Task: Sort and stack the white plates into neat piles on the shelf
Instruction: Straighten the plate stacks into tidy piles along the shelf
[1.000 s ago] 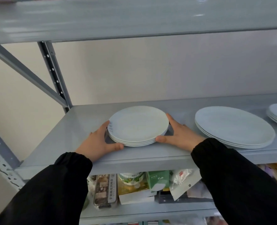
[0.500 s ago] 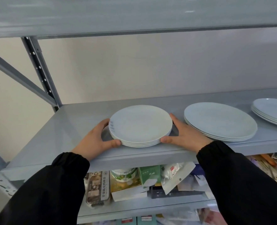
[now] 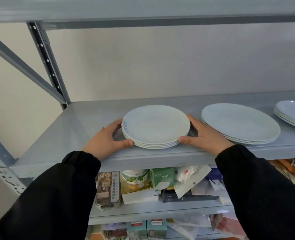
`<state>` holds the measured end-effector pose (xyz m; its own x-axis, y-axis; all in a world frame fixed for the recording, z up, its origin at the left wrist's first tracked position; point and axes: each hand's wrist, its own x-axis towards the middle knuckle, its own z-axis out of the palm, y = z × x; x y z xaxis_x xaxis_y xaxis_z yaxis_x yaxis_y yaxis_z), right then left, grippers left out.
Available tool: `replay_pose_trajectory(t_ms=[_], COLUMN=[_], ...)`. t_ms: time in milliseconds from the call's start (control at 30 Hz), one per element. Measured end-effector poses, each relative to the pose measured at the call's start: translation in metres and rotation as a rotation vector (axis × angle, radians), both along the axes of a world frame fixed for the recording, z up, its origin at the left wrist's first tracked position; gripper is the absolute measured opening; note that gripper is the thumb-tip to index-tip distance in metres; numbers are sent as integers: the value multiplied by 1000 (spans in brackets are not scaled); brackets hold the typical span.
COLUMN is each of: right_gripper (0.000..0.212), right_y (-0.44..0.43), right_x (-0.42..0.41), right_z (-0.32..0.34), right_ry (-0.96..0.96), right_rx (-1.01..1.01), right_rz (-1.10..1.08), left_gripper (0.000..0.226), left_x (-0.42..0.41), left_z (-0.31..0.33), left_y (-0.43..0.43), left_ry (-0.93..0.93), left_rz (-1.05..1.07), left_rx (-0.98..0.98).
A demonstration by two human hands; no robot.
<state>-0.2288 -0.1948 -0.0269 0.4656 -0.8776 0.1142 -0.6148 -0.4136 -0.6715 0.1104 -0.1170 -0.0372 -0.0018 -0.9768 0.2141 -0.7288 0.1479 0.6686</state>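
Observation:
A pile of several small white plates [image 3: 155, 126] sits near the front edge of the grey shelf [image 3: 84, 129]. My left hand [image 3: 107, 141] cups its left rim, thumb at the front and fingers behind. My right hand [image 3: 203, 135] cups the right rim the same way. To the right lies a pile of larger white plates [image 3: 240, 123]. A third pile of white plates [image 3: 293, 113] is cut off by the right edge of the view.
A grey upright post [image 3: 46, 63] and a diagonal brace [image 3: 22, 66] stand at the shelf's left end. Another shelf board [image 3: 143, 9] hangs overhead. The lower shelf [image 3: 143, 210] is crowded with boxes, a tin and bags.
Both hands stay on the small plate pile. The view has shifted a little, so the piles on the right sit further left in the frame than before.

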Motion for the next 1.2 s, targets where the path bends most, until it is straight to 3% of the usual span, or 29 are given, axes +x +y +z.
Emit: replay_pose_trajectory(t_ms=[333, 500, 600, 667, 767, 867, 967, 1100, 1200], right_gripper=[103, 115, 89, 79, 73, 80, 87, 94, 98], right_y=[4, 13, 31, 39, 26, 5, -14, -32, -41], right_x=[2, -5, -26, -49, -98, -158, -211, -255, -269], right_z=[2, 1, 7, 20, 34, 36, 27, 17, 13], right_ry=[4, -81, -193, -164, -96, -96, 3, 138, 174], right_rx=[8, -19, -161, -327, -499, -445, -306, -196, -143], right_rz=[-7, -76, -46, -19, -52, -164, -197, -103, -53], left_gripper=[93, 106, 90, 76, 61, 61, 77, 101, 97], left_x=[5, 3, -5, -29, -96, -174, -241, -286, -289], left_z=[-1, 2, 6, 12, 31, 46, 40, 15, 6], left_y=[-2, 3, 9, 15, 20, 17, 0, -41, -57], left_ry=[-45, 118, 202, 185, 101, -57, -79, -10, 64], left_rz=[-14, 60, 196, 239, 180, 12, -113, -105, -108], left_rx=[30, -7, -158, -278, -423, -493, -343, -69, -22])
